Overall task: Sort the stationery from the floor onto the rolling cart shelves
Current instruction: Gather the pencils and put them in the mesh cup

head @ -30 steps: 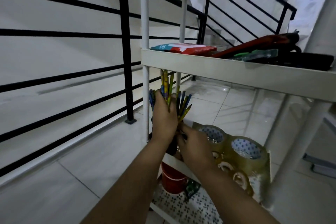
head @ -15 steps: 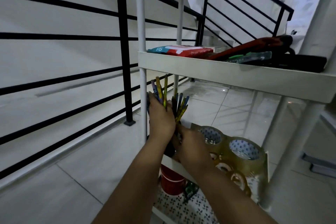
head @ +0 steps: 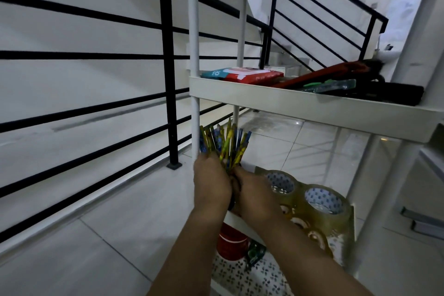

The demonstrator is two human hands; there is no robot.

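Yellow and blue pencils (head: 224, 145), a fanned bunch standing tips-up, sit at the near left corner of my cart's middle shelf (head: 236, 220), just right of the white corner post (head: 195, 113). Over the last second the bunch has sunk lower and closed up: the tall pencils my left hand lifted above the rest are now level with the others. I judge they are dropping into a dark holder, mostly hidden behind my hands. My left hand (head: 211, 186) is curled round the bunch at its base, at 9 o'clock of it. My right hand (head: 255, 196), at 4 o'clock, wraps the dark holder and steadies it.

At 3 o'clock of the pencils, a pack of brown tape rolls (head: 310, 209) rests on the same shelf. At 6 o'clock, one shelf down, stands a red cup (head: 230, 245). At 12 o'clock the upper shelf (head: 288, 103) carries a red packet (head: 242, 74) and dark tools (head: 374, 89). Once I let go, the pencils count as sorted.
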